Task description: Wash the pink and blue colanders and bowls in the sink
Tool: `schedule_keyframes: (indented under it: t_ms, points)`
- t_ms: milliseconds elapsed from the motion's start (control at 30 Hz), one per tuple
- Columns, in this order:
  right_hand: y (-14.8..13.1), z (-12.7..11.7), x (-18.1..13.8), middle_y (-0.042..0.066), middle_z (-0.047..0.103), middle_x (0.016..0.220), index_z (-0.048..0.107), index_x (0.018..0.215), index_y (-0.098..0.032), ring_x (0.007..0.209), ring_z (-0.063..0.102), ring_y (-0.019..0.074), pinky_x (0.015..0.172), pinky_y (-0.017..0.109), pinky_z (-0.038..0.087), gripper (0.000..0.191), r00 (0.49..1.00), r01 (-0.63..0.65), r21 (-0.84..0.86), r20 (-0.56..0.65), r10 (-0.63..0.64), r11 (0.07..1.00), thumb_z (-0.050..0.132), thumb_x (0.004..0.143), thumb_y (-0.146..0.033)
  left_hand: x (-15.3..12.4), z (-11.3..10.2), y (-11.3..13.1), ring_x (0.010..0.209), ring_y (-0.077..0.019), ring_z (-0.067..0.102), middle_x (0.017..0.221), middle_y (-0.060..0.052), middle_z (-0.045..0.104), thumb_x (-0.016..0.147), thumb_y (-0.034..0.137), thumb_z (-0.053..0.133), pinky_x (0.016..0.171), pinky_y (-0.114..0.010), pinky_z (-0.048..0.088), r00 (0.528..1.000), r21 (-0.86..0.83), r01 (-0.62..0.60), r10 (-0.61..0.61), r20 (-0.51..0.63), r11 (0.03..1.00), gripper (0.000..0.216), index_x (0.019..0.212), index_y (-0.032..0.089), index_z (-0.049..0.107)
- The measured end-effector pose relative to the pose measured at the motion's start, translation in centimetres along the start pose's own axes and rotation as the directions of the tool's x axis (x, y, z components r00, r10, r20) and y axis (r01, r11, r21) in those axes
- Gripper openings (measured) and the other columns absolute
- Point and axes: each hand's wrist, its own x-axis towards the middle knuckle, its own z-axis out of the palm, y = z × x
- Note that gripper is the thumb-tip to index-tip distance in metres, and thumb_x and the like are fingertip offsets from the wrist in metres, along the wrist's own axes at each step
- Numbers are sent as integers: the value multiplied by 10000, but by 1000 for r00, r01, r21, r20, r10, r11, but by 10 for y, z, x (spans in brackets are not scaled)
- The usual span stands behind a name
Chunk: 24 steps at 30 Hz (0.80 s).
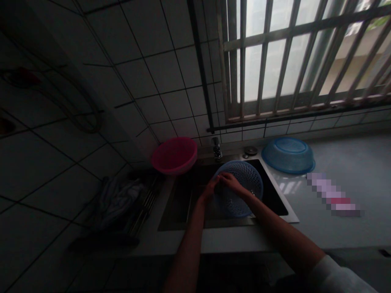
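Both hands meet at the rim of a blue strainer [241,187] over the sink [180,211]. The left hand [210,189] and right hand [230,182] grasp its edge.

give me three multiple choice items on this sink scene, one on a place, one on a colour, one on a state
1. Where is the blue strainer basket?
A. in the sink
B. on the counter to the right
C. on the window bars

2. What colour is the bowl at the sink's back left corner?
A. green
B. pink
C. white

3. How does the blue basin lie on the counter?
A. upright and full of water
B. upside down
C. stacked inside the pink bowl

Answers:
1. A, the basket sits within the sink below the tap, with the left hand and the right hand at its rim.
2. B, it shows pink against the dark tiles.
3. B, its flat base faces up and its rim meets the counter.
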Motion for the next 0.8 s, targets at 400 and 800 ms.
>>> schedule_keyframes:
  t_ms: [400,800]
  points:
    - [2,10,-4,37,679,872,707,936,-184,780,564,192,722,299,462,462,991,-32,12,129,30,999,678,820,-630,1,-5,0,1394,-371,552,1278,-109,756,731,679,814,1237,-528,350,999,61,-39,41,-22,997,643,1137,182,783]
    - [1,11,-5,34,704,869,726,961,-177,778,576,185,722,291,476,446,991,-65,41,120,60,997,670,849,-605,6,-8,-9,1372,-390,557,1318,-145,731,714,721,803,1233,-535,330,999,7,-38,37,14,999,736,1169,144,765]
